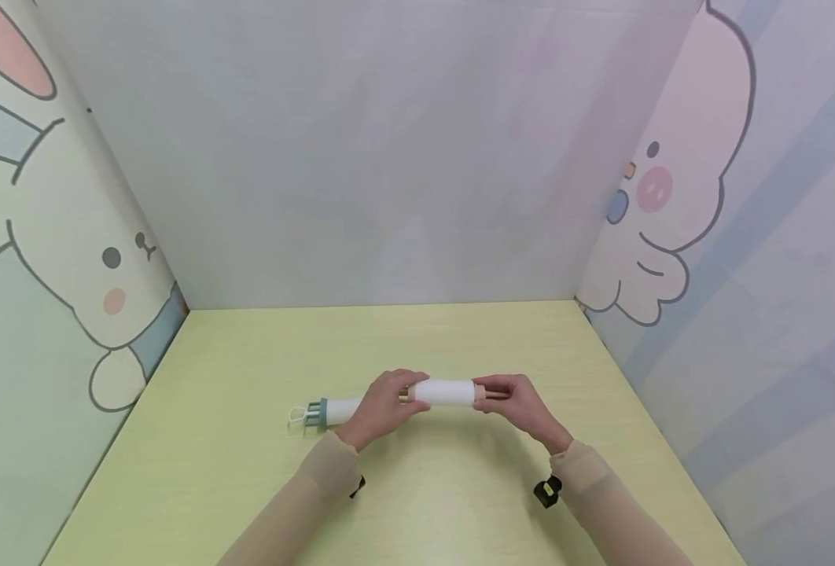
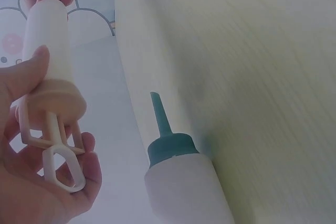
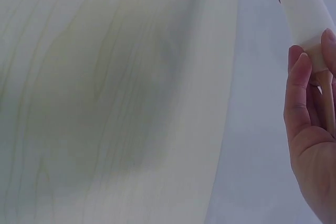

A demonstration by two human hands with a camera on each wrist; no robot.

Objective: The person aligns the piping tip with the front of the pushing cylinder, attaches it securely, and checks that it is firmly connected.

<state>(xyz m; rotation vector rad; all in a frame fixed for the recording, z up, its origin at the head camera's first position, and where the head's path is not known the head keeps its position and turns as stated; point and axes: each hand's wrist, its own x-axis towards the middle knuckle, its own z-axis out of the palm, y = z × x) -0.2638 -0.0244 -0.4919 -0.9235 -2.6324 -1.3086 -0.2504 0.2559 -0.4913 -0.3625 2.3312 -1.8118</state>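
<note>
Both hands hold a white syringe-like tube with tan ends (image 1: 444,391) sideways above the table. My left hand (image 1: 389,405) grips its left end; in the left wrist view the thumb lies along the white barrel (image 2: 46,35), and the fingers curl behind a tan frame (image 2: 35,141) and a white pull ring (image 2: 64,169). With thumb and fingers, my right hand (image 1: 520,405) pinches the tan cap (image 3: 316,59) at the other end, its tan nozzle (image 3: 325,98) running along the palm. A similar white tube with teal ends (image 1: 342,411) lies left of and partly behind the left hand.
The teal tube's narrow nozzle (image 2: 161,114) points to the right, below the held tube. A pale yellow table (image 1: 453,487) spreads under everything. Grey-white panels (image 1: 375,157) enclose it at the back and sides, the side ones printed with cartoon animals. Dark wrist cameras (image 1: 548,491) hang under the sleeves.
</note>
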